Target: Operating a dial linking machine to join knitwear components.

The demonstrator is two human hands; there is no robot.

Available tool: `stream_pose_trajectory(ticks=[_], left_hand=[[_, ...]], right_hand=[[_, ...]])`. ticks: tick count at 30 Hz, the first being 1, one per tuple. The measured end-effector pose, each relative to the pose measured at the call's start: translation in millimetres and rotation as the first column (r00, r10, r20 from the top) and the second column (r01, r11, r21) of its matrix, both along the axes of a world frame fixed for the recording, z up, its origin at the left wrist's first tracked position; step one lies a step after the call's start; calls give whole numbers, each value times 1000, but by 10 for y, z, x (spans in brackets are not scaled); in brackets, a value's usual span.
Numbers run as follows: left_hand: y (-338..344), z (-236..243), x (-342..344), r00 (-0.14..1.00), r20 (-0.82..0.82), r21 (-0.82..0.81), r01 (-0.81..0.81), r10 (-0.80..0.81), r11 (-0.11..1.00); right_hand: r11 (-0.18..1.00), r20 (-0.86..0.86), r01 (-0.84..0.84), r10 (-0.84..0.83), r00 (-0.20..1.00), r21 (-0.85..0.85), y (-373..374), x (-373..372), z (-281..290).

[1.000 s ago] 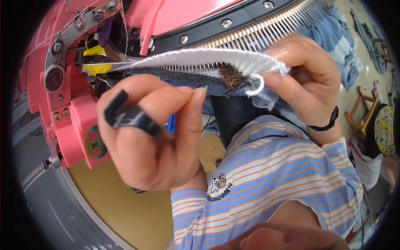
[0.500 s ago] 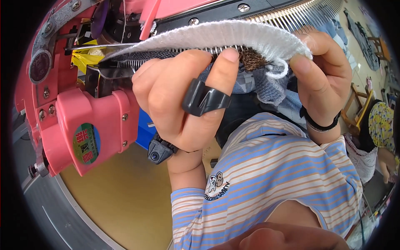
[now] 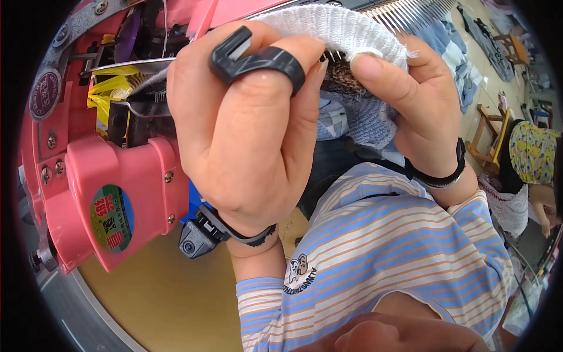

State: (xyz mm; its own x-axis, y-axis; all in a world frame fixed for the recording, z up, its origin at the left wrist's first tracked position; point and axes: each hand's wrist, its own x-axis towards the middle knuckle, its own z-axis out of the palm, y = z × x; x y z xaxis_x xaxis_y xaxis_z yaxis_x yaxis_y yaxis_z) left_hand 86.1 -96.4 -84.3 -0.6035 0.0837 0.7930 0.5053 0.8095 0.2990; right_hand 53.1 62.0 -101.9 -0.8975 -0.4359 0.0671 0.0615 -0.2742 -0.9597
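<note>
A white ribbed knit strip (image 3: 328, 26) curves along the row of metal points (image 3: 422, 17) on a round linking machine. My left hand (image 3: 234, 129) is closed at its lower edge, finger and thumb pressed at the fabric. On one finger sits a black plastic ring tool (image 3: 258, 66). My right hand (image 3: 419, 105) pinches the strip's right end, with the thumb over a white yarn loop. Between the hands, brown knitting (image 3: 343, 79) shows under the strip. Blue-grey knit fabric (image 3: 372, 123) hangs below it. My left fingers hide much of the strip's left part.
Pink machine housing (image 3: 117, 193) stands at the left, with a yellow plastic bag (image 3: 105, 97) behind it. A small camera (image 3: 196, 237) is strapped to my left wrist. Blue fabric (image 3: 454, 56) lies at the upper right. Beyond are a wooden stool (image 3: 489, 138) and another person (image 3: 531, 158).
My left hand has risen and turned, bringing the ring tool up in front of the strip. My right thumb has shifted left onto the yarn loop. The view has shifted slightly.
</note>
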Motion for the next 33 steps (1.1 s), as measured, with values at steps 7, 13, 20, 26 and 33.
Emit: stream_pose_trajectory(ticks=[7,13,20,26,33], left_hand=[[-36,20,-53,994,-47,-32,102,-103,994],[-19,37,-19,988,-53,13,149,-148,989],[-25,-12,-45,986,-104,-22,131,-133,991],[-8,-20,-100,977,-155,-30,143,-146,989],[3,30,-67,979,-85,-55,181,-185,982]], right_hand=[[976,51,42,-32,998,-212,140,30,-85],[978,-390,207,-189,901,3,242,9,-102],[964,-514,262,-243,823,-37,243,-13,-149],[952,-648,307,-229,726,7,278,-72,-104],[951,-440,290,-307,844,-107,276,-61,-153]])
